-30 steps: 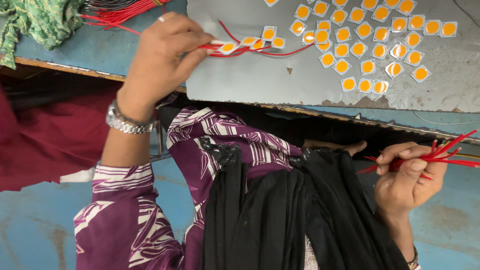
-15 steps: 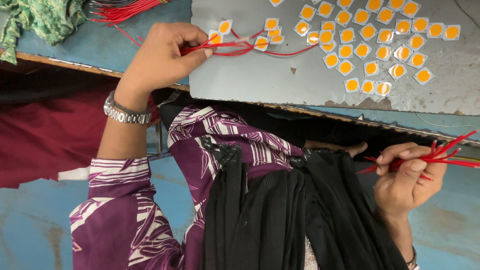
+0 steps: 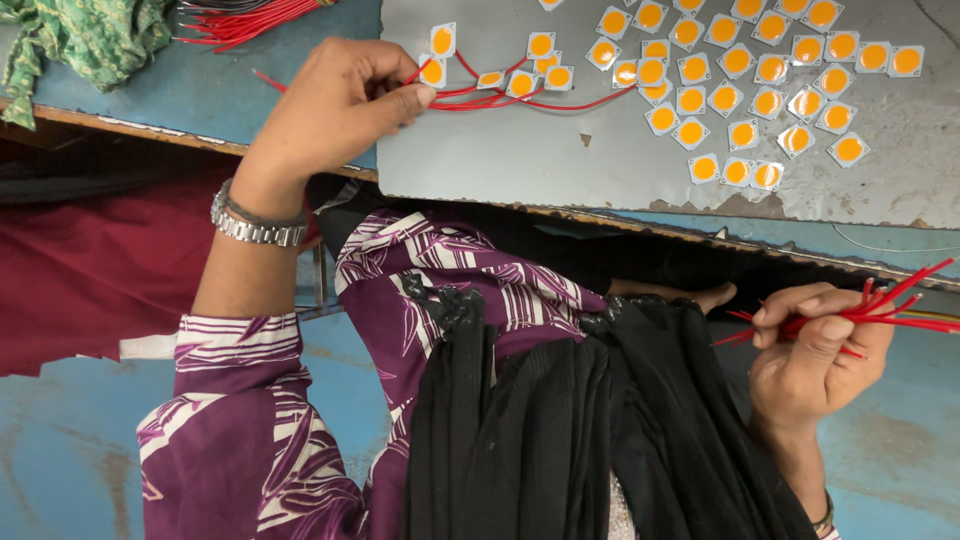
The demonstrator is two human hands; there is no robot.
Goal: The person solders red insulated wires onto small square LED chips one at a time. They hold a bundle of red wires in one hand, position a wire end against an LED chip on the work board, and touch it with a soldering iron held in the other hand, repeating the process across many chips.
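The left hand is closed, thumb and fingertips pinched on the ends of a few thin red wires at the near edge of a grey metal sheet. Those wires run away from the pinch toward the right, lying almost flat across the sheet in shallow curves, each ending at a small square chip — white-rimmed with a round yellow-orange face. The right hand sits well apart, low by the person's lap, thumb pressed against the forefinger around a bundle of red wires; its long axis points out to the right and slightly up, the loose ends fanning a little on both sides of the grip. A steel-link watch circles the left wrist above a purple-and-white patterned sleeve.

Further out, more loose chips are scattered across the sheet's dull, scuffed surface in rough rows. The sheet rests on a worn blue worktop, where another bunch of red wires lies at the far edge beside crumpled green cloth. Black pleated fabric drapes over the lap.
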